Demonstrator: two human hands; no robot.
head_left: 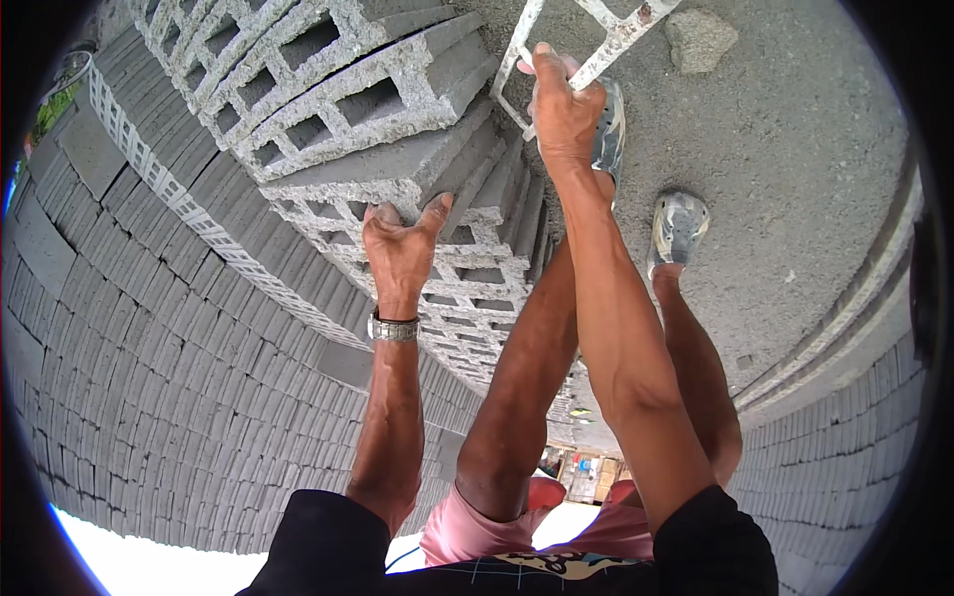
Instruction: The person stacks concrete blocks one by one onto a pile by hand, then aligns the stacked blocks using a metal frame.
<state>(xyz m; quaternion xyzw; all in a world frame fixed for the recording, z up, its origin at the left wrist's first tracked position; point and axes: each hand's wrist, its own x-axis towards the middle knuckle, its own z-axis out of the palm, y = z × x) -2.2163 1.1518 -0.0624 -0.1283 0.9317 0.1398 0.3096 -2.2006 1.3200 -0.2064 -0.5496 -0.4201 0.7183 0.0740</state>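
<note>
My left hand [399,248], with a metal watch [395,327] on its wrist, grips the edge of a grey hollow concrete block [373,169] in a stack. Its thumb presses near the corner, while some fingertips disappear into a hollow. Further forward and to the right, my right hand [564,114] is closed around a bar of a white metal frame [618,48] with chipped, rusty paint. The frame's upper part runs out of view. Just ahead of the left hand, more hollow blocks [343,104] lean on one another with their openings facing me.
Long, tightly packed rows of blocks [199,397] fill the left side, and another stack [845,487] stands at the lower right. A loose stone [701,42] lies on the rough grey ground [795,199]. My shoes [680,228] are close to the block stack and frame.
</note>
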